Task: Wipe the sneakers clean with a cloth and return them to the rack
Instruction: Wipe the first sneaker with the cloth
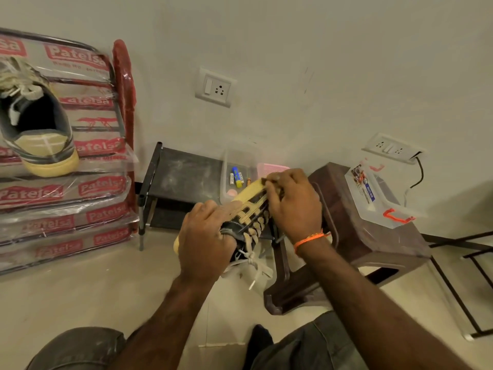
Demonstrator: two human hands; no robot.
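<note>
I hold a black and tan sneaker (249, 209) with pale laces in front of me, toe pointing away. My left hand (206, 236) grips its heel end, fingers curled round the collar. My right hand (292, 201) is curled over the toe and upper; a bit of pale cloth seems bunched under its fingers, though it is mostly hidden. The matching sneaker (40, 121) sits at the far left on a stack of wrapped chairs. The low black shoe rack (184, 174) stands against the wall behind the held shoe.
A clear plastic box (237, 169) with small items and a pink lid (272, 168) sits on the rack. A brown plastic stool (354, 236) at the right carries a clear container with red clips (381, 196). A dark metal frame (474, 289) stands far right.
</note>
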